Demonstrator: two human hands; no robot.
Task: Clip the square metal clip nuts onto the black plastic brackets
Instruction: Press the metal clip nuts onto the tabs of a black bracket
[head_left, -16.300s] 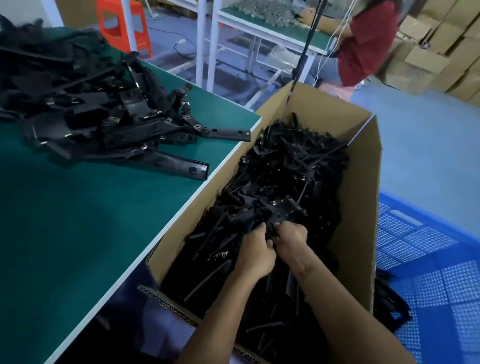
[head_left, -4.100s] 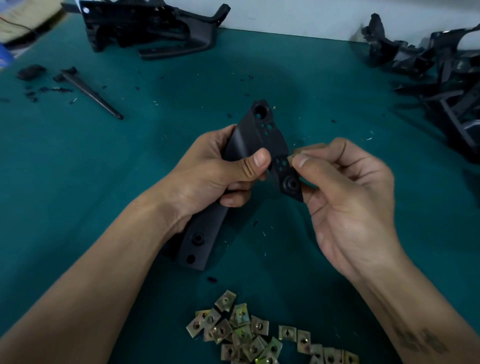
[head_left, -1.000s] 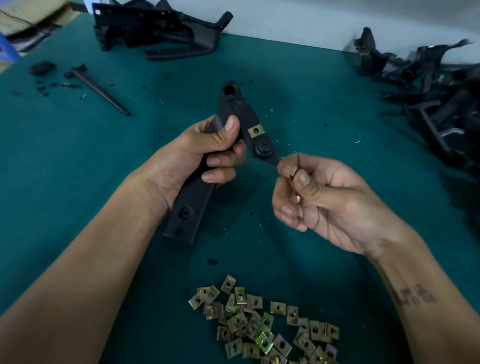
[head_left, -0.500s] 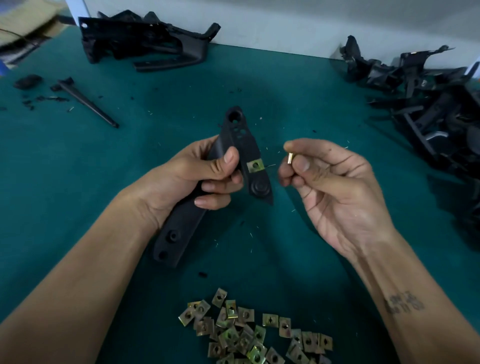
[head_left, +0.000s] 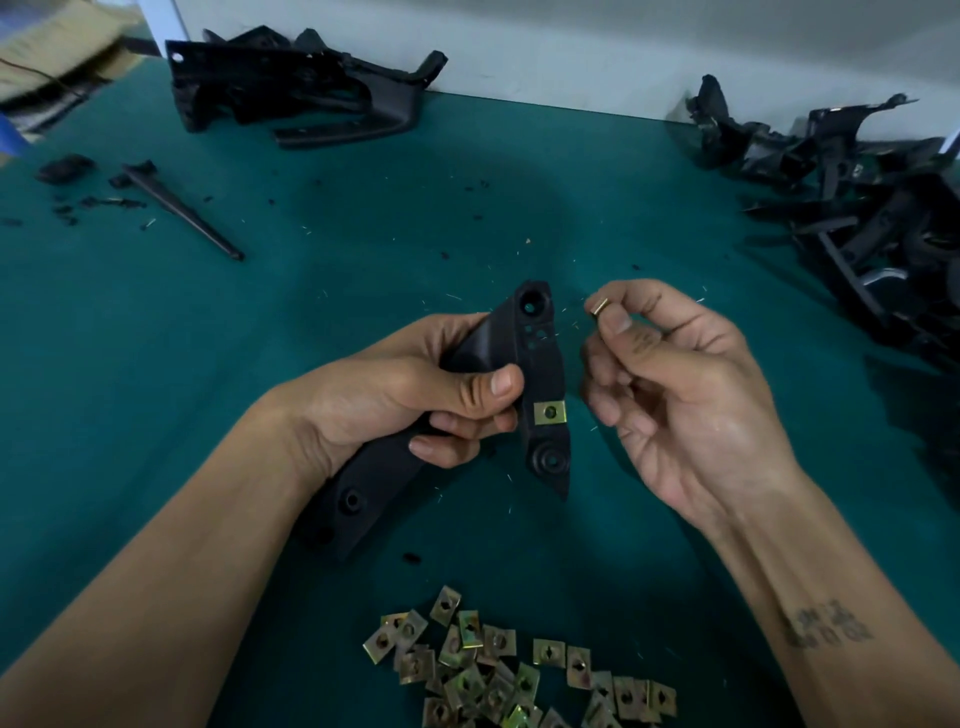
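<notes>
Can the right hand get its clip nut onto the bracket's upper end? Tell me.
Probably yes: the right hand pinches a clip nut beside the bracket, whose upper end is bare, clear of the left hand.

Bracket (head_left: 540, 374) in left hand (head_left: 415, 400), clip nut (head_left: 599, 306) in right hand (head_left: 685, 395)

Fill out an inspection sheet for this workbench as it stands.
Surface: green table mat, flecked with black plastic crumbs.
Job's things: black plastic bracket carrying one fitted brass-coloured square clip nut; loose clip nuts heaped at the near edge.
Clutter: thin black plastic spike; piles of black brackets far left and right.
Grippers: left hand grips the bracket; right hand pinches a second clip nut.
Cables: nothing seen.
Surroundings: pale wall behind.
</notes>
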